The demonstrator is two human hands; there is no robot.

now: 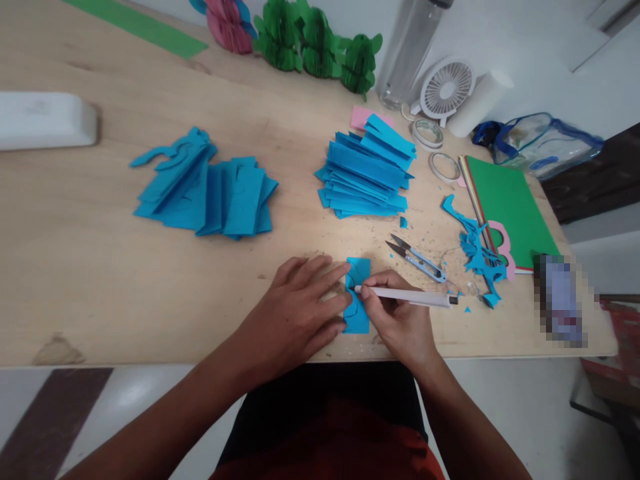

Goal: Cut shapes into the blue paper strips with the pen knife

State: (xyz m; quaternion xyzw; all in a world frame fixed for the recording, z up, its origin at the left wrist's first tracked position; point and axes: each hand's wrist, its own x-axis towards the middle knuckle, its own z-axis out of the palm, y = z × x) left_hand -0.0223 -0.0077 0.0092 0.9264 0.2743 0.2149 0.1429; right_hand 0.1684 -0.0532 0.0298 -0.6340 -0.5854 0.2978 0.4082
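A small blue paper piece (358, 323) lies near the table's front edge, with dark curved lines drawn on it. My left hand (305, 307) rests flat with fingers spread, its fingertips on the paper's left side. In my right hand (400, 320) is a white pen (410, 295), its tip touching the middle of the paper. Just beyond my right hand lie thread snips (417, 259) with blue handles. Farther back sits a stack of folded blue paper strips (367, 170). To the left is another pile of folded blue pieces (215, 197), some with drawn lines and a cut-out shape on top.
Blue paper scraps (477, 250) and a pink cut-out (503, 247) lie by green sheets (513, 207) at right. Tape rolls (444, 167), a small fan (447, 88), a clear bottle (410, 57) and green paper ornaments (316, 43) stand behind. A white case (45, 120) is at left.
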